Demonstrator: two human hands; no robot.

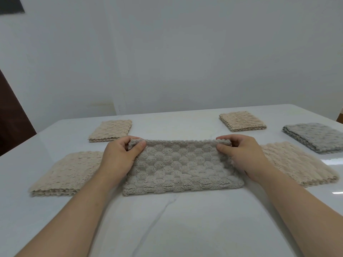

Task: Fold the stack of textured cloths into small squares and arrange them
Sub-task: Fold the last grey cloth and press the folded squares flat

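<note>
A grey-beige textured cloth (182, 168), folded into a wide rectangle, lies in front of me on the white table (185, 229). My left hand (118, 157) pinches its far left corner between thumb and fingers. My right hand (245, 154) pinches the far right corner the same way. Both far corners are slightly lifted; the near edge rests on the table.
Beige cloth stacks lie at the near left (66, 173) and near right (300, 164). Small folded beige squares sit at the far left (111, 130) and far right (242, 121). A grey folded stack (315, 137) lies at the far right edge. A wall stands behind the table.
</note>
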